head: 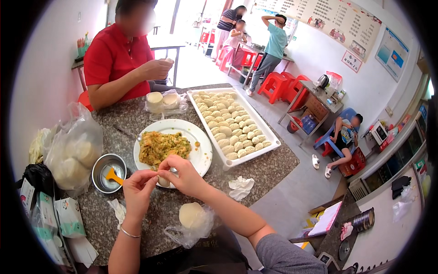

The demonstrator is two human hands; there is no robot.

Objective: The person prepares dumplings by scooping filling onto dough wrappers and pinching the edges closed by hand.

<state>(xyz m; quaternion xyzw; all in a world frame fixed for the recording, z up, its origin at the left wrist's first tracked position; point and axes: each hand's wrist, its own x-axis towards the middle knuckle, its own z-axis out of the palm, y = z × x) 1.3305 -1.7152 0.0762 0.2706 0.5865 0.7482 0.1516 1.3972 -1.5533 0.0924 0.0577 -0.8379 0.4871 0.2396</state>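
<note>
Between them, my left hand (141, 189) and my right hand (180, 173) pinch the edge of a dumpling (163, 181), held over the near rim of a white plate (202, 150). A mound of chopped orange and green filling (164, 145) lies on that plate, with a spoon partly hidden by my right hand. Close to my body, a stack of round dough wrappers (191, 214) rests on a clear plastic bag (184, 236). Beyond the plate to the right, a white tray (255, 156) holds rows of pleated dumplings (232, 123).
Left of the plate stand a metal bowl (109, 186) with a yellow-handled scraper (114, 176) and a plastic bag of dough wrappers (73, 150). Across the granite table (273, 164), a person in red (116, 61) handles a small piece of dough. Crumpled tissue (241, 187) lies below the tray.
</note>
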